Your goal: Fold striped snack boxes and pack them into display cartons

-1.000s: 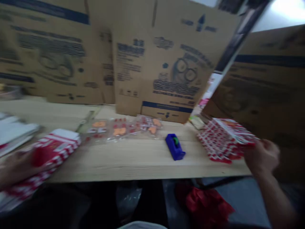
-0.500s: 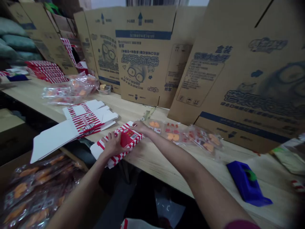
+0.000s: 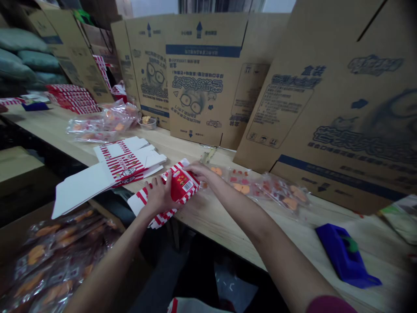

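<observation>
A red-and-white striped carton (image 3: 180,181) lies tilted at the table's front edge, one white end flap sticking out towards the left. My left hand (image 3: 159,196) grips its near part, thumb along one side and fingers over the other. At the carton's far end, my right hand (image 3: 199,170) has its fingers closed on the end flap; the fingertips are partly hidden. Left of the carton rests a stack of flat, unfolded cartons (image 3: 122,163). Clear sachets with orange and red sweets (image 3: 241,188) lie just beyond my right forearm.
A blue tape dispenser (image 3: 345,256) stands at the right. Large cardboard boxes (image 3: 202,87) wall off the table's back. More sachets (image 3: 104,121), a small plastic tub (image 3: 148,123) and folded striped cartons (image 3: 71,98) are at the left. Below, an open box holds bagged sweets (image 3: 48,261).
The camera view has shifted slightly, so everything sits a little further right and mostly lower. My right fingers have curled more over the carton's far end. My left hand keeps its grip.
</observation>
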A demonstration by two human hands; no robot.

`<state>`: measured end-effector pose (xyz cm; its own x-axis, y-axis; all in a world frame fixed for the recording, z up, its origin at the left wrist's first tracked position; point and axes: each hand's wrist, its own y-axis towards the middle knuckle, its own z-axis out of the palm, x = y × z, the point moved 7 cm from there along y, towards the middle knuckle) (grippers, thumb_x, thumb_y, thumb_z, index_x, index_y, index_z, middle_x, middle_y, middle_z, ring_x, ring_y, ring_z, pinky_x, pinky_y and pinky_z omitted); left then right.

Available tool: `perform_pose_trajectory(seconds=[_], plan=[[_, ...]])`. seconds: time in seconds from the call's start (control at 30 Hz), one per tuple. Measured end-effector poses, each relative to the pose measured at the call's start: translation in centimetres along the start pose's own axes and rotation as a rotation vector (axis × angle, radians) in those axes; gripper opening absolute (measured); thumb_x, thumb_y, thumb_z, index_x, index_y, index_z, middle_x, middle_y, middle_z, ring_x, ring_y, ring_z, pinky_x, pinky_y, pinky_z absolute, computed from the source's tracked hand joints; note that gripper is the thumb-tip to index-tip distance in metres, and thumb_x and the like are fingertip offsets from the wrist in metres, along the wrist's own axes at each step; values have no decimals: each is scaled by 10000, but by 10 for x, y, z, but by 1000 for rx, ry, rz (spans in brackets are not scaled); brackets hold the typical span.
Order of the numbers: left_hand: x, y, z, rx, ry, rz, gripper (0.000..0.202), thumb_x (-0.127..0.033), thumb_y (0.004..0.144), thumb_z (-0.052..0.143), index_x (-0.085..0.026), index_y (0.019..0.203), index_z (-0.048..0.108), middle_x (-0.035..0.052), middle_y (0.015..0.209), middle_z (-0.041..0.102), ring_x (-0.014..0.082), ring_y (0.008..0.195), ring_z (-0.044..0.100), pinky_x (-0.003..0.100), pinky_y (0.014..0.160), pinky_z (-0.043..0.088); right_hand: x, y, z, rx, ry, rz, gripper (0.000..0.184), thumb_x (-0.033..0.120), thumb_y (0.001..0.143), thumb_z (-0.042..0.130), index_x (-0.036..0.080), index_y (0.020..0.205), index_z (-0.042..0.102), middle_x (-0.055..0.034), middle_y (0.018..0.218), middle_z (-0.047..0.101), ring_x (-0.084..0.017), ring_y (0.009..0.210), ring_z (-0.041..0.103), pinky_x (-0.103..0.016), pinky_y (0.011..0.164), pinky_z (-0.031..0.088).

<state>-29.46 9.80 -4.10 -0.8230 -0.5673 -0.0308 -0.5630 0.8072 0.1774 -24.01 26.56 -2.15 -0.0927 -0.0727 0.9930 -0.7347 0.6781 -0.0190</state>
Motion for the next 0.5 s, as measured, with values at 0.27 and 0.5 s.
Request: perform_pose_trajectory(seconds=[0.27,0.5], plan=[[-32,-42,-89,-138,-138,73,1111,-573,598,706,-59,1444,201,244,1194,599,410,1129,546,526,972,348,-30,-130,-51,-165,345,-63,440,337,581,808,203,932,579,-39,977,660,-206,943,615,-360,858,496],[-112,-100,-59,-27,-923,80,870,-374,608,771,-152,1360,395,150,1265,611,335,1121,600,445,936,472,-43,-223,-88,-94,443,-150,422,298,639,808,216,1024,658,-36,1042,716,-226,961,665,-358,877,527]])
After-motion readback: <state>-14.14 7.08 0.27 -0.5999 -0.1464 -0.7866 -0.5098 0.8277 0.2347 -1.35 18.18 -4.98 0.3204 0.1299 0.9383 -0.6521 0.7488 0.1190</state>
